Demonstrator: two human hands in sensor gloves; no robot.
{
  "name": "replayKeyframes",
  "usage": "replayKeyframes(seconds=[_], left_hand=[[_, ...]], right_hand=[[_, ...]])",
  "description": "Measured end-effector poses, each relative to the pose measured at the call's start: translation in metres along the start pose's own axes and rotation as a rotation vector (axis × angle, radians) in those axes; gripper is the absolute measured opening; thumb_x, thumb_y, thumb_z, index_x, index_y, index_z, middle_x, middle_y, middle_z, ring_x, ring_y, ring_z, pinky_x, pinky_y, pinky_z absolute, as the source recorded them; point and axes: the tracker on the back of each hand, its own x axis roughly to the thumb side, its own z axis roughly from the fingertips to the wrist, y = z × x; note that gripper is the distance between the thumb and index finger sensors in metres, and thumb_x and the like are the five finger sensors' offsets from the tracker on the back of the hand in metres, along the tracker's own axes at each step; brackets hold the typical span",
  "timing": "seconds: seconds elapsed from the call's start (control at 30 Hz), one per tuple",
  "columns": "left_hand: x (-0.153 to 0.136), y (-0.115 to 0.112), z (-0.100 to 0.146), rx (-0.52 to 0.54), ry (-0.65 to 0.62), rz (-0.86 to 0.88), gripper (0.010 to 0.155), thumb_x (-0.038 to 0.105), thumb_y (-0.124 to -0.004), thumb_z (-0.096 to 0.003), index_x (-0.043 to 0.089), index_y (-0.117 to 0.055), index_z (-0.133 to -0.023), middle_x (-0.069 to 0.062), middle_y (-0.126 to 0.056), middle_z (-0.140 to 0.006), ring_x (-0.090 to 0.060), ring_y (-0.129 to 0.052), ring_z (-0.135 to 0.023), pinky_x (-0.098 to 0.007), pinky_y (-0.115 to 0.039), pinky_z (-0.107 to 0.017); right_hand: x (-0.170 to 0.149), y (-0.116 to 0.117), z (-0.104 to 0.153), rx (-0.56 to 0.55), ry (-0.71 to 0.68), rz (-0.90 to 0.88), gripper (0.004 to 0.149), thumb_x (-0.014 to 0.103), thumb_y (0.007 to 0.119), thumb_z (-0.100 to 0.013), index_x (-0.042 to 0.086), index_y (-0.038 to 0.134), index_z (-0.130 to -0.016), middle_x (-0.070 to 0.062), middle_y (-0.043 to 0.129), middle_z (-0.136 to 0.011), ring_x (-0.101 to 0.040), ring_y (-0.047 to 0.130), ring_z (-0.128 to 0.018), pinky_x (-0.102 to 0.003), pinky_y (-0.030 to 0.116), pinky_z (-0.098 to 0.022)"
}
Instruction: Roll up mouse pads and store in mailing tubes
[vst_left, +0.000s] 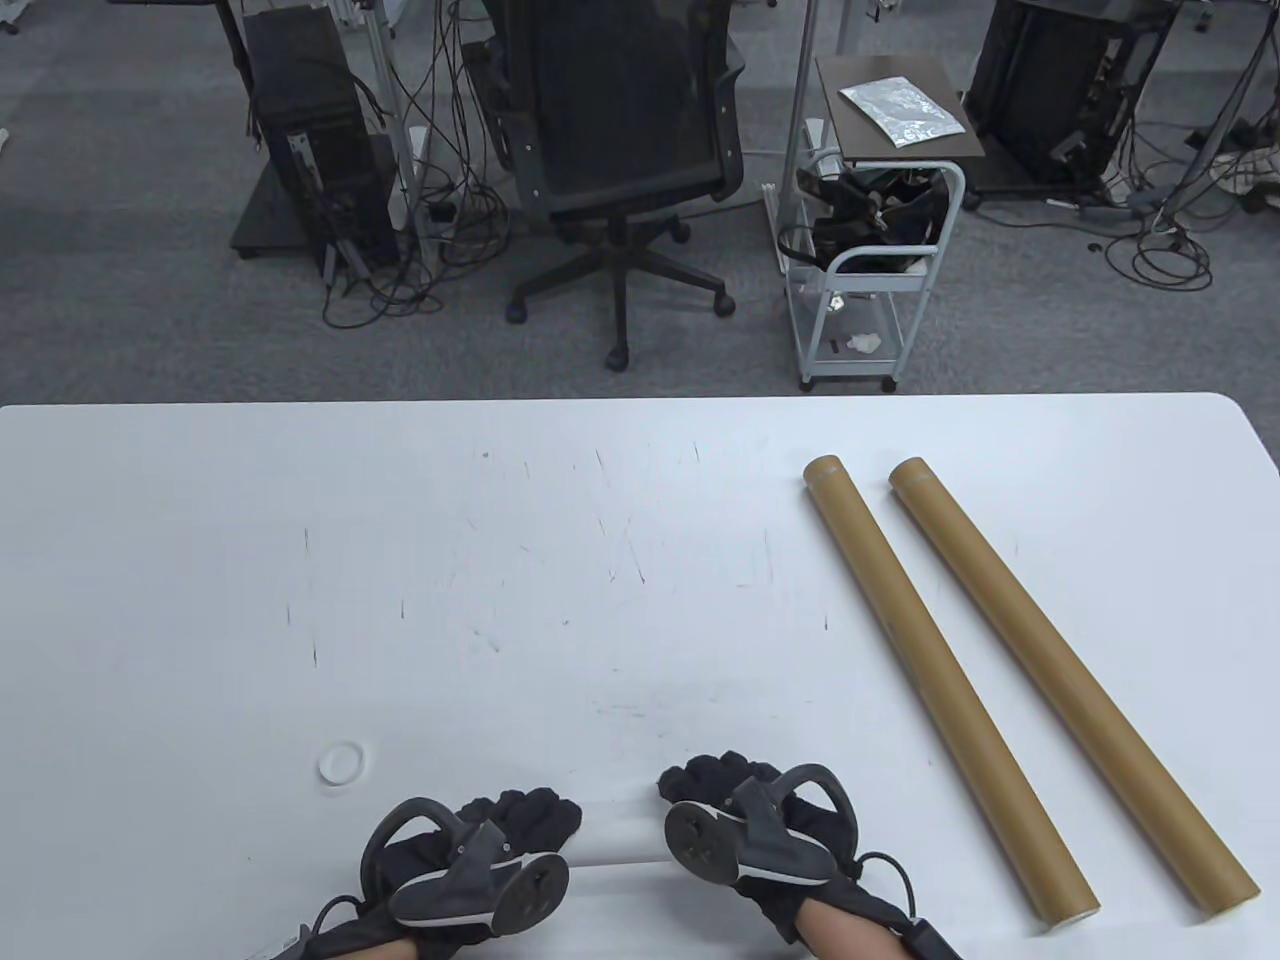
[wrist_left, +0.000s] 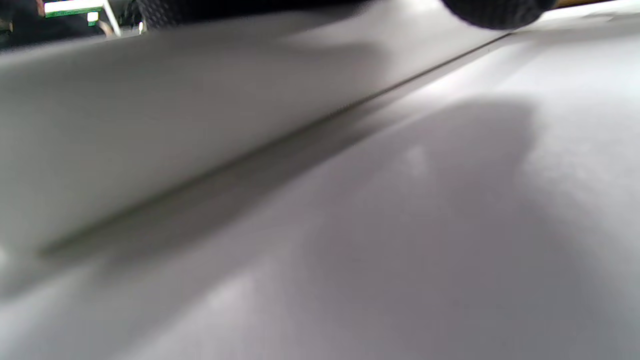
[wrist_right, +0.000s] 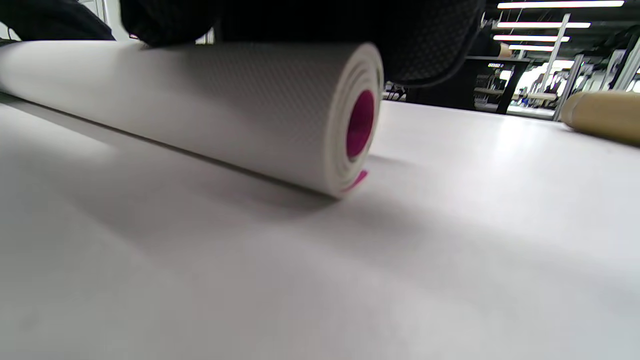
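There are two hands, one pad and two tubes. The pad (vst_left: 620, 838) is white and rolled up tight, and it lies on the white table (vst_left: 600, 560) near the front edge. It lies sideways, running from left to right. The left hand (vst_left: 480, 850) rests on top of its left part and the right hand (vst_left: 750, 815) rests on top of its right part. The fingers of both hands curl down over the roll and press on it. In the right wrist view the open end of the pad (wrist_right: 357, 125) shows many white layers, and it is pink inside. The two tubes are brown and long, and they lie side by side on the right part of the table, well apart from the hands. The left tube (vst_left: 945, 690) and the right tube (vst_left: 1065, 680) both point away and a bit to the left, with their near ends further right. One small white ring (vst_left: 341, 764) sits on the table, just past the left hand.
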Motion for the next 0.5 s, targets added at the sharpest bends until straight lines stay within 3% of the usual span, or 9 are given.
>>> replayKeyframes(seconds=[0.07, 0.17, 0.27, 0.43, 0.5], left_hand=[[-0.001, -0.006, -0.003, -0.032, 0.004, -0.017, 0.085, 0.059, -0.064, -0.0375, 0.017, -0.034, -0.105, -0.013, -0.048, -0.113, -0.035, -0.064, -0.104, -0.047, -0.068, -0.073], [-0.004, -0.010, -0.010, -0.065, 0.025, -0.005, 0.091, 0.062, -0.061, -0.0374, 0.014, -0.024, -0.105, -0.015, -0.038, -0.115, -0.038, -0.054, -0.107, -0.049, -0.062, -0.076], [-0.007, -0.012, -0.015, -0.094, 0.048, 0.036, 0.087, 0.059, -0.060, -0.0393, 0.016, -0.023, -0.106, -0.014, -0.037, -0.115, -0.037, -0.051, -0.108, -0.050, -0.059, -0.078], [-0.005, -0.010, -0.019, -0.075, 0.060, -0.047, 0.070, 0.046, -0.065, -0.0441, 0.020, -0.039, -0.104, -0.006, -0.051, -0.111, -0.032, -0.061, -0.105, -0.043, -0.067, -0.076], [-0.004, -0.003, -0.014, 0.017, 0.076, -0.088, 0.068, 0.049, -0.071, -0.0401, 0.023, -0.053, -0.100, -0.002, -0.067, -0.104, -0.029, -0.076, -0.096, -0.037, -0.077, -0.069]], right_hand=[[0.003, 0.001, 0.001, 0.023, -0.039, 0.020, 0.047, 0.037, 0.065, -0.048, 0.023, 0.073, -0.092, -0.004, 0.082, -0.087, -0.026, 0.085, -0.071, -0.046, 0.073, -0.060], [0.004, 0.006, 0.002, 0.075, -0.060, 0.047, 0.067, 0.047, 0.070, -0.043, 0.017, 0.065, -0.102, -0.010, 0.075, -0.096, -0.031, 0.082, -0.078, -0.048, 0.072, -0.062], [0.006, 0.013, -0.002, 0.105, -0.050, 0.085, 0.069, 0.044, 0.075, -0.042, 0.017, 0.061, -0.103, -0.009, 0.073, -0.098, -0.031, 0.080, -0.080, -0.049, 0.070, -0.063], [0.009, 0.014, 0.000, 0.075, -0.085, 0.113, 0.065, 0.047, 0.076, -0.040, 0.020, 0.066, -0.099, -0.005, 0.080, -0.089, -0.025, 0.087, -0.070, -0.042, 0.077, -0.057], [0.010, 0.011, 0.001, 0.080, -0.102, 0.082, 0.064, 0.049, 0.076, -0.040, 0.020, 0.070, -0.096, -0.005, 0.084, -0.084, -0.023, 0.091, -0.064, -0.039, 0.080, -0.052]])
